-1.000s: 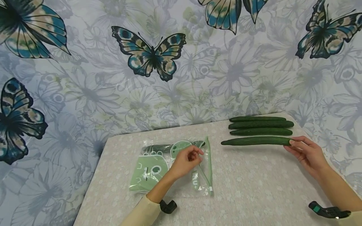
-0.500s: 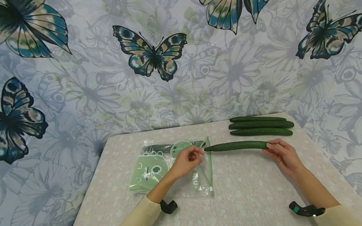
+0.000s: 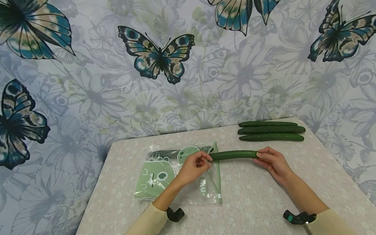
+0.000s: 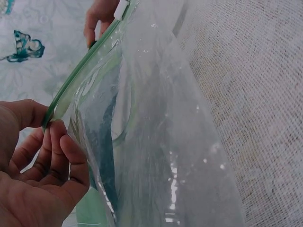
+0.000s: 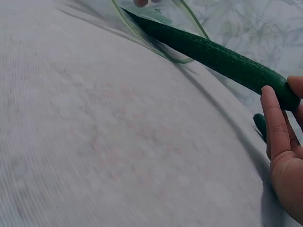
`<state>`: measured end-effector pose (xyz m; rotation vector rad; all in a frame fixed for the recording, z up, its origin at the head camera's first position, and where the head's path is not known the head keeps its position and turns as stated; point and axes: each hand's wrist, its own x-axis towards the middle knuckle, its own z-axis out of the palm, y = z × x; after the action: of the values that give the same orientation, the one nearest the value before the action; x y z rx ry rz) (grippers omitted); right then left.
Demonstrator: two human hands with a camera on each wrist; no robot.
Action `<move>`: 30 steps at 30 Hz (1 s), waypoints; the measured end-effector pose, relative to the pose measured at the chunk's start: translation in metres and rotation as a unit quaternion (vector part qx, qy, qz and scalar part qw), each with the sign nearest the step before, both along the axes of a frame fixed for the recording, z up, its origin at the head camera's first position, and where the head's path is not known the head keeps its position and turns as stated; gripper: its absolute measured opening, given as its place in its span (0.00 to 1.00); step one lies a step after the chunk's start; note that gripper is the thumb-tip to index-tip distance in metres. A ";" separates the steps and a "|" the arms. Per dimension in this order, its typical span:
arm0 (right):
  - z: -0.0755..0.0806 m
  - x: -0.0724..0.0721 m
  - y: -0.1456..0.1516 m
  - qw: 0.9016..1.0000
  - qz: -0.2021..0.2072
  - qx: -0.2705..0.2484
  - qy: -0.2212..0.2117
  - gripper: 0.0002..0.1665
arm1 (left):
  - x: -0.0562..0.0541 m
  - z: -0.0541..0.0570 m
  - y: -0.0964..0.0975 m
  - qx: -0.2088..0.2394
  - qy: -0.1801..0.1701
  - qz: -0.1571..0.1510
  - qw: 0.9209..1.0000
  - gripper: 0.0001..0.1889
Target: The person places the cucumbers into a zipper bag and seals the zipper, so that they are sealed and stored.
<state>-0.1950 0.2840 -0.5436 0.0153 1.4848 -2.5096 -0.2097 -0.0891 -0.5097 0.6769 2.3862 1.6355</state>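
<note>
My left hand (image 3: 192,168) pinches the green rim of a clear zip bag (image 4: 161,142) between thumb and fingers, lifting its mouth apart. The bag lies on the table with green cartoon prints, and one cucumber (image 3: 165,154) is inside it. With fingertips and thumb, my right hand (image 3: 274,164) grips the right end of another cucumber (image 5: 218,59). That cucumber's far tip reaches into the bag's mouth, as the right wrist view shows. In the head view the left hand hides this tip.
Three cucumbers (image 3: 271,130) lie side by side at the table's back right. A white slider (image 3: 219,196) sits at the near end of the bag's zip. Behind the cloth-covered table (image 3: 249,202) hangs a butterfly-patterned backdrop (image 3: 235,71).
My right hand has carried the cucumber leftward from beside the other three, and its tip has entered the bag's mouth. The left hand has stayed in place on the rim.
</note>
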 end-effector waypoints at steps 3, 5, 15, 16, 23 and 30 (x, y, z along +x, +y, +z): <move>-0.001 -0.003 -0.011 1.000 0.001 0.010 -0.011 0.12 | 0.000 0.000 -0.001 0.003 -0.002 -0.003 1.000 0.10; -0.001 -0.005 -0.018 1.000 0.001 0.019 -0.018 0.12 | 0.000 0.001 -0.001 0.004 -0.003 -0.005 1.000 0.10; 0.000 -0.010 -0.045 0.998 0.006 0.045 -0.032 0.10 | -0.001 0.001 0.001 0.015 -0.011 -0.008 1.000 0.11; 0.000 -0.010 -0.048 0.998 0.006 0.046 -0.033 0.10 | -0.001 0.001 0.000 0.016 -0.013 -0.009 1.000 0.11; 0.003 -0.015 -0.065 0.998 0.030 0.045 -0.029 0.07 | -0.001 0.004 -0.001 0.024 -0.019 -0.006 1.000 0.12; 0.001 -0.023 -0.084 0.996 0.046 0.052 -0.048 0.09 | -0.002 0.006 -0.001 0.036 -0.012 -0.006 0.999 0.11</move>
<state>-0.2175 0.2000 -0.5429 0.0806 1.5394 -2.3249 -0.2116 -0.0902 -0.5042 0.6792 2.3122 1.7206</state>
